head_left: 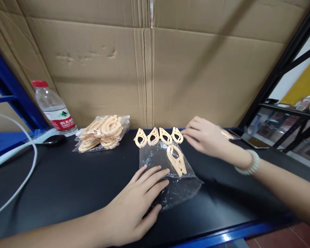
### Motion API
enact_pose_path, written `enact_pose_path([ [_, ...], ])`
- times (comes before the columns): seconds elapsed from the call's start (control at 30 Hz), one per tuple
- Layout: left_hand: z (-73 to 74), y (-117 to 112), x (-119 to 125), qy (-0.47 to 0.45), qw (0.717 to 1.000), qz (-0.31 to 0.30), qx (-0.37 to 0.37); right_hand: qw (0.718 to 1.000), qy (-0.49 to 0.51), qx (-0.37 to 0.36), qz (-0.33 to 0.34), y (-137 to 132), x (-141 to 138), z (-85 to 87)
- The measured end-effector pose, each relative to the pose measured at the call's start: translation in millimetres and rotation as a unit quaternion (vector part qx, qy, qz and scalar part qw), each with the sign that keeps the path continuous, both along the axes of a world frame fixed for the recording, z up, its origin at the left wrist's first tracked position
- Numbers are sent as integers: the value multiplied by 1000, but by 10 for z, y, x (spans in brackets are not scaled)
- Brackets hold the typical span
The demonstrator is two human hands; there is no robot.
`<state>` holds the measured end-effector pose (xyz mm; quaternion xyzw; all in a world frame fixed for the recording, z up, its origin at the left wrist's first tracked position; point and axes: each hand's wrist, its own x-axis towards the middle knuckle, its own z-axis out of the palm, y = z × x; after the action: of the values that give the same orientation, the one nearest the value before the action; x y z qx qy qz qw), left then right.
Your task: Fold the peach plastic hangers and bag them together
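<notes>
My left hand (142,199) lies flat with its fingers spread over the left side of a clear plastic bag (155,156). A peach folding hanger (176,160), folded up, is on or inside the bag; I cannot tell which. Behind the bag, several similar hangers (153,136) stand in a row near the cardboard. My right hand (205,136) is at the right end of that row, its bent fingertips at the edge of the last hanger (177,135) and seemingly gripping it. Part of the right fingertips is hidden.
Bagged peach hangers (103,132) are piled at the left, beside a red-capped water bottle (55,108) and a black mouse (54,140). A white cable (32,172) curves over the left side. A phone (253,140) and another bag (224,132) lie beyond my right forearm. Cardboard (98,69) walls the back.
</notes>
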<state>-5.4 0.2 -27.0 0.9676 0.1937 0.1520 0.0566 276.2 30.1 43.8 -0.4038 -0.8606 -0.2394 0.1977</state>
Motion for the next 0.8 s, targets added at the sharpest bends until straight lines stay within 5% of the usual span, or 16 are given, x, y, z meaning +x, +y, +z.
enact_pose_path([
  [0.17, -5, -17, -3, -23, 1000, 3, -4, 989, -61, -133, -15, 788, 432, -221],
  [0.37, 18, -18, -26, -11, 1000, 13, -10, 981, -88, -174, -20, 1097, 552, -593],
  [0.57, 57, -7, -30, -2, 1000, 2, -25, 984, -50, -164, -54, 928, 755, -560],
  [0.8, 53, 14, -32, -11, 999, -11, -37, 982, -37, -172, -70, 132, 887, -579],
])
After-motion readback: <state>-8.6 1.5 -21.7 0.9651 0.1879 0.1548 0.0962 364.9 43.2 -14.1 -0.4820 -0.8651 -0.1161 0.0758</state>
